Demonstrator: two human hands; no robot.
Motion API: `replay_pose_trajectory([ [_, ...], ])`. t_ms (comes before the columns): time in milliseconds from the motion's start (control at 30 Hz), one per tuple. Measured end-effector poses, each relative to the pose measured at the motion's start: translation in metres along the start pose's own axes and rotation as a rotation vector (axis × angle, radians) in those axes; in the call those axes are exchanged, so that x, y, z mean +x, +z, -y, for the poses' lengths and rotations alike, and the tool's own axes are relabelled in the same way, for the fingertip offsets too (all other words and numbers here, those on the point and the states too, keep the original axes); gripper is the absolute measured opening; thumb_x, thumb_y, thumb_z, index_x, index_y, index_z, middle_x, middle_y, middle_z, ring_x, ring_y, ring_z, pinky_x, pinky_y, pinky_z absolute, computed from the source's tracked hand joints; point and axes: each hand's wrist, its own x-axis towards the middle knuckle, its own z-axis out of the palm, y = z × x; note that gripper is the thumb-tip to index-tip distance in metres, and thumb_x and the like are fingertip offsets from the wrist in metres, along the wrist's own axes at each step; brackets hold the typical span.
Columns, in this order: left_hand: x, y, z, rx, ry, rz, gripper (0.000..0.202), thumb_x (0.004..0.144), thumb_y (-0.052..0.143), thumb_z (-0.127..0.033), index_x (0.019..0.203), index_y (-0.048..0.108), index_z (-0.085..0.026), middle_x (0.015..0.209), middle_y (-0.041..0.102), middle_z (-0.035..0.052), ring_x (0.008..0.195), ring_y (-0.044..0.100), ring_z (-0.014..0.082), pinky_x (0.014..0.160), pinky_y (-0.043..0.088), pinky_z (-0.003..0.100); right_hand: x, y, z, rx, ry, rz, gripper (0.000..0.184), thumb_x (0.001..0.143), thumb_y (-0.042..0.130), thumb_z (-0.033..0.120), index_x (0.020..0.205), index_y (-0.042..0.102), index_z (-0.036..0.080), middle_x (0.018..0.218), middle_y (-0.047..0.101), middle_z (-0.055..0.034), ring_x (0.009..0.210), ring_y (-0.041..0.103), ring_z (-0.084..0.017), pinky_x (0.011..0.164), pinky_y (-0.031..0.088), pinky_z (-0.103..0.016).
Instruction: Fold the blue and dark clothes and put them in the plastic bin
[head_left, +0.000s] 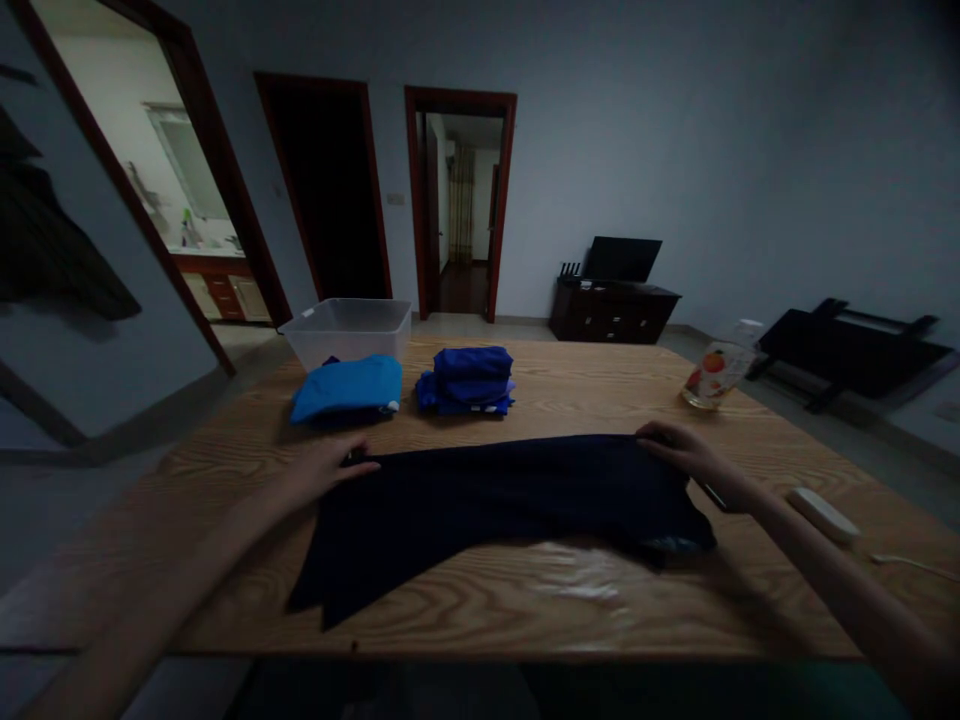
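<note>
A dark navy garment [480, 490] stretches sideways over the near half of the wooden table [577, 610]. Its far edge runs almost straight between my two hands, while the near side hangs loose and uneven. My left hand [336, 468] pinches the upper left corner between thumb and fingers. At the upper right corner, my right hand [679, 452] has its fingers closed on the cloth. Whether the garment is a top or trousers I cannot tell. Beyond it lie a folded bright blue garment [349, 388] and a stack of folded royal blue clothes [472, 380].
A clear plastic bin [352, 325] stands behind the bright blue garment. At the right are a bottle with a fruit label [720, 370], a white oblong device [823, 514] with a cable, and a dark flat object [716, 497] partly behind my right wrist.
</note>
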Motion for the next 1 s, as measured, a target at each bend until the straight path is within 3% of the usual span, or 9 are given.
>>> replay_pose_trajectory([
  [133,0.004,0.019,-0.001,0.119,0.031,-0.118,0.049,0.1,0.057,-0.065,0.116,0.07,-0.021,0.121,0.073,0.0136,0.113,0.069,0.0337,0.099,0.054,0.046,0.009,0.013,0.001,-0.127,0.019,-0.204,0.068,0.101,0.038,0.079,0.117,0.071,0.021,0.116,0.072,-0.0202,0.095,0.073,-0.036,0.085,0.061,-0.057],
  [267,-0.033,0.043,-0.029,0.261,0.055,-0.324,0.052,0.106,0.051,-0.063,0.137,0.066,-0.023,0.151,0.06,0.0152,0.137,0.059,0.0374,0.116,0.046,0.058,-0.027,0.029,0.036,-0.21,-0.107,-0.197,0.048,0.105,0.049,0.062,0.128,0.07,0.025,0.134,0.068,-0.018,0.121,0.068,-0.038,0.107,0.053,-0.062],
  [333,-0.065,0.053,-0.049,0.24,0.058,-0.291,0.045,0.107,0.053,-0.06,0.135,0.067,-0.028,0.153,0.058,0.0109,0.137,0.059,0.0337,0.117,0.048,0.055,-0.059,0.037,0.056,-0.277,-0.24,-0.064,0.036,0.107,0.056,0.051,0.133,0.07,0.031,0.141,0.068,-0.0127,0.13,0.065,-0.035,0.113,0.051,-0.058],
  [400,-0.097,0.062,-0.064,0.226,0.056,-0.234,0.04,0.105,0.06,-0.058,0.133,0.068,-0.031,0.153,0.058,0.0087,0.135,0.062,0.0322,0.114,0.052,0.053,-0.089,0.046,0.069,-0.371,-0.322,0.026,0.042,0.106,0.061,0.043,0.147,0.063,0.034,0.148,0.065,-0.0112,0.134,0.064,-0.034,0.11,0.055,-0.055],
  [467,-0.121,0.067,-0.07,0.214,0.077,-0.195,0.037,0.103,0.065,-0.053,0.134,0.069,-0.033,0.15,0.062,0.0077,0.131,0.066,0.0314,0.11,0.056,0.049,-0.108,0.054,0.07,-0.431,-0.37,0.041,0.05,0.106,0.058,0.03,0.155,0.056,0.032,0.147,0.067,-0.0121,0.13,0.068,-0.033,0.104,0.06,-0.051],
  [533,-0.134,0.067,-0.067,0.186,0.119,-0.166,0.031,0.105,0.064,-0.043,0.134,0.07,-0.034,0.143,0.067,0.0059,0.126,0.07,0.028,0.107,0.059,0.043,-0.114,0.06,0.061,-0.457,-0.398,0.006,0.048,0.105,0.053,0.02,0.151,0.061,0.029,0.138,0.072,-0.0129,0.121,0.072,-0.032,0.098,0.062,-0.05],
  [633,-0.136,0.059,-0.058,0.153,0.165,-0.137,0.024,0.108,0.057,-0.033,0.125,0.074,-0.032,0.13,0.074,0.0038,0.117,0.074,0.0224,0.102,0.06,0.034,-0.104,0.057,0.043,-0.478,-0.402,-0.027,0.038,0.103,0.054,0.02,0.136,0.071,0.026,0.126,0.076,-0.0134,0.109,0.076,-0.032,0.093,0.063,-0.051],
  [767,-0.126,0.046,-0.058,0.173,0.145,-0.191,0.028,0.11,0.052,-0.04,0.106,0.076,-0.027,0.108,0.079,0.0041,0.099,0.077,0.0228,0.091,0.062,0.033,-0.079,0.034,0.025,-0.388,-0.348,0.046,0.043,0.099,0.053,0.015,0.134,0.074,0.027,0.13,0.077,-0.0135,0.112,0.076,-0.033,0.098,0.061,-0.053],
  [1000,-0.102,0.012,-0.067,0.203,0.12,-0.429,0.043,0.114,0.041,-0.054,0.116,0.072,-0.024,0.118,0.078,0.0057,0.113,0.074,0.0261,0.106,0.056,0.041,-0.004,-0.03,0.022,-0.244,-0.265,0.017,0.031,0.105,0.046,0.029,0.119,0.073,0.023,0.112,0.079,-0.0125,0.099,0.076,-0.03,0.085,0.063,-0.045],
])
